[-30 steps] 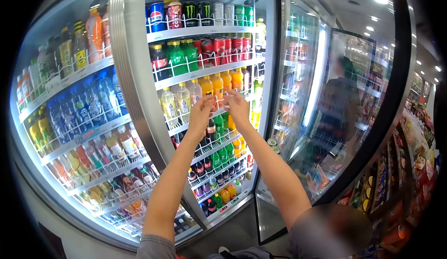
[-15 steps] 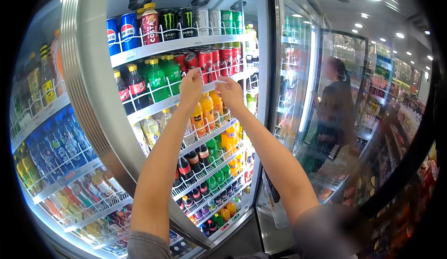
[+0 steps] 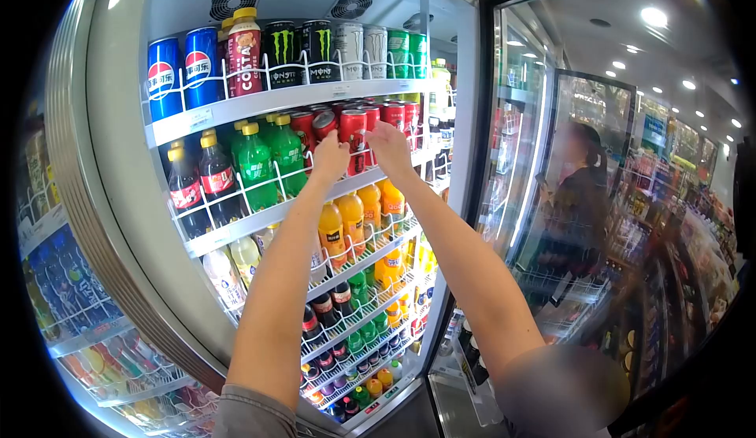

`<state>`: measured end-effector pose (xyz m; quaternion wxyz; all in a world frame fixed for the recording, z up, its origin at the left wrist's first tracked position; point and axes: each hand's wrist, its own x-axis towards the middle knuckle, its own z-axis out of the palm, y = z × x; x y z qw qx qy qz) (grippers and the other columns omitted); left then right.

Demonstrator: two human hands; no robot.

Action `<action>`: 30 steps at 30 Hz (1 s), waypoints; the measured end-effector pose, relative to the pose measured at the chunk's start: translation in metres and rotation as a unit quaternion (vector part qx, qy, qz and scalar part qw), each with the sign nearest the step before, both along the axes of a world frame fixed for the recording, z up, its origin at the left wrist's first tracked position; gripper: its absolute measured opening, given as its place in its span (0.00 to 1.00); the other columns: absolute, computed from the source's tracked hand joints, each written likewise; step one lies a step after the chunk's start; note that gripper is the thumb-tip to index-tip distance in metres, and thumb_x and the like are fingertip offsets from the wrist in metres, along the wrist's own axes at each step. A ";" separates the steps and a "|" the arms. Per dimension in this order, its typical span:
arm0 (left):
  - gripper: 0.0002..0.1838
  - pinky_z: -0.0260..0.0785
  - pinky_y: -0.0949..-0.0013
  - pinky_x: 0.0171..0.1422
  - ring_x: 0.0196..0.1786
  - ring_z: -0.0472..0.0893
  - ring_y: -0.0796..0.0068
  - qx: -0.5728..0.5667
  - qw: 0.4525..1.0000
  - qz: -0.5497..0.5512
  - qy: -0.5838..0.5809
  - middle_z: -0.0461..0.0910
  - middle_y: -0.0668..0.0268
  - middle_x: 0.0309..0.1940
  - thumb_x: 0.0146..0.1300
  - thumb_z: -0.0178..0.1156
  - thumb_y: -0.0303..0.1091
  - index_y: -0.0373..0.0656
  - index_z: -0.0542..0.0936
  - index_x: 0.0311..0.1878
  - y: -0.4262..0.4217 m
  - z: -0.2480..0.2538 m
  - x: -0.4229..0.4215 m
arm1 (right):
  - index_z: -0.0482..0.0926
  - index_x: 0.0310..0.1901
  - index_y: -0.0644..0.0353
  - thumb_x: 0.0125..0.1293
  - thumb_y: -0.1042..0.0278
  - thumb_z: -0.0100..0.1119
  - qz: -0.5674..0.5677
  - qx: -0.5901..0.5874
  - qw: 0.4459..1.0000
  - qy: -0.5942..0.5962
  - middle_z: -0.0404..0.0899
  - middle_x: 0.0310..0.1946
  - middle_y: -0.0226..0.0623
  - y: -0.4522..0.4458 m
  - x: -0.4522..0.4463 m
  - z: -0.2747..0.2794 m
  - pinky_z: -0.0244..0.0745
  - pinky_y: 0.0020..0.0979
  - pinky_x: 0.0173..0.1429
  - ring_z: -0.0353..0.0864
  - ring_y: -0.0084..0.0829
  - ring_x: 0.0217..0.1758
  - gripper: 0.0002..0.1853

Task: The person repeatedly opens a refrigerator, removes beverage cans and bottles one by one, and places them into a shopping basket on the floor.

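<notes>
Your left hand [image 3: 331, 158] and right hand [image 3: 389, 151] are raised to the red can [image 3: 355, 133], one on either side of it, perhaps because its neighbours leave little room. Your left grip looks narrow, thumb and fingers drawn together at the can's lower left; your right grip is half curled on the other side. You cannot tell from here whether either one bears on the metal. That can stands upright behind the front edge of the middle shelf [image 3: 236, 231], right of its centre. Just to its left a tilted can [image 3: 324, 123] leans, seemingly for want of a level footing among the packed cans. Along the front edge runs a wire guard [image 3: 278, 178], likely there to keep stock from sliding out. Green bottles [image 3: 256, 162] come next leftward, then cola bottles [image 3: 214, 174] at the left end, grouped by kind, probably for easy finding. The shelf above carries blue cans [image 3: 163, 76] at its left end; orange bottles [image 3: 350, 218] stand below your wrists. On your right the glass door [image 3: 504, 225] stands open, giving both arms room.
</notes>
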<state>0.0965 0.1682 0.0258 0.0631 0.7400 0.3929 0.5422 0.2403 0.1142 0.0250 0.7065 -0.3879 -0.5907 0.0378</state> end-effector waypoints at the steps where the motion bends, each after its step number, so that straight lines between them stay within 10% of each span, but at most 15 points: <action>1: 0.24 0.68 0.49 0.63 0.52 0.81 0.43 -0.039 0.997 0.030 0.056 0.81 0.39 0.46 0.62 0.56 0.34 0.32 0.70 0.60 -0.006 0.006 0.005 | 0.75 0.58 0.71 0.63 0.60 0.65 -0.028 -0.023 0.999 -0.019 0.83 0.51 0.50 0.007 -0.002 0.005 0.77 0.33 0.55 0.84 0.37 0.51 0.27; 7: 0.32 0.64 0.51 0.68 0.61 0.76 0.46 -0.058 0.989 0.120 -0.058 0.77 0.43 0.56 0.59 0.55 0.31 0.31 0.64 0.67 -0.021 0.010 0.017 | 0.74 0.57 0.75 0.57 0.48 0.70 -0.067 -0.167 0.979 -0.100 0.85 0.44 0.46 0.004 -0.016 0.024 0.77 0.32 0.55 0.83 0.38 0.53 0.37; 12: 0.43 0.62 0.55 0.71 0.67 0.71 0.46 -0.154 0.984 0.065 -0.056 0.69 0.42 0.66 0.57 0.53 0.28 0.36 0.50 0.77 -0.018 0.019 0.015 | 0.78 0.45 0.68 0.52 0.46 0.73 -0.229 -0.024 0.968 -0.097 0.86 0.38 0.41 0.053 -0.019 0.006 0.75 0.40 0.53 0.84 0.39 0.44 0.31; 15: 0.45 0.58 0.55 0.74 0.71 0.68 0.49 -0.176 0.982 0.042 -0.057 0.68 0.43 0.67 0.58 0.55 0.33 0.39 0.47 0.78 -0.019 0.018 0.013 | 0.75 0.54 0.66 0.49 0.50 0.76 -0.166 -0.130 0.965 -0.153 0.81 0.46 0.50 0.038 -0.022 0.012 0.71 0.45 0.62 0.76 0.48 0.57 0.36; 30: 0.38 0.69 0.62 0.65 0.64 0.76 0.54 -0.167 0.982 -0.078 -0.054 0.72 0.47 0.65 0.61 0.52 0.33 0.46 0.58 0.77 0.003 0.025 0.008 | 0.70 0.60 0.68 0.52 0.66 0.76 -0.075 0.209 0.974 -0.051 0.74 0.52 0.45 0.004 -0.023 0.012 0.78 0.36 0.58 0.78 0.39 0.56 0.35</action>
